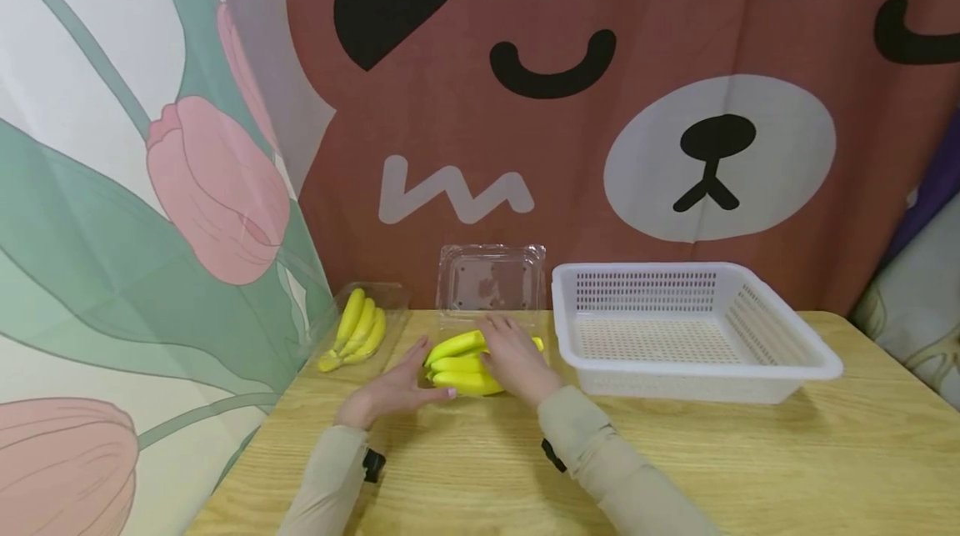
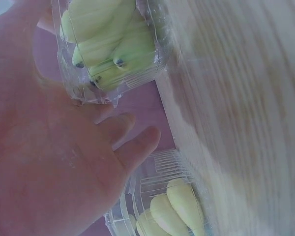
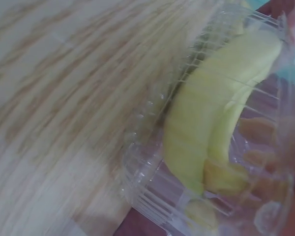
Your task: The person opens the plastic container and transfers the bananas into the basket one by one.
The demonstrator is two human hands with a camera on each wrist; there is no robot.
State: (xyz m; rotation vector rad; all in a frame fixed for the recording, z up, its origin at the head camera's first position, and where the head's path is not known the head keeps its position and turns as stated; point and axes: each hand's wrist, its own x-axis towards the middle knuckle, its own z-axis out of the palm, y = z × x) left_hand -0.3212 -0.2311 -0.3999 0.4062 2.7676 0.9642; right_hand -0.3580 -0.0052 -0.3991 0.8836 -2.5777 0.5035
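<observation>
A bunch of yellow bananas (image 1: 461, 376) lies in a clear plastic clamshell box (image 3: 155, 182) on the table, its transparent lid (image 1: 491, 279) standing raised at the back. My right hand (image 1: 519, 359) reaches over the stem end from above and holds the bunch; in the right wrist view its fingers (image 3: 258, 129) show blurred through the clear wall. At the box's left side is my left hand (image 1: 393, 390), fingers extended and thumb spread toward the front. In the left wrist view its fingertips (image 2: 145, 142) are free of the bananas; whether the hand touches the box is unclear.
Another clear box (image 1: 397, 298) with a banana bunch (image 1: 360, 328) stands at the back left. A white perforated basket (image 1: 693, 371) stands to the right on the wooden table (image 1: 465, 469). Behind hangs a brown cartoon-bear curtain (image 1: 555, 144), with a tulip-print cloth (image 1: 120, 269) at the left.
</observation>
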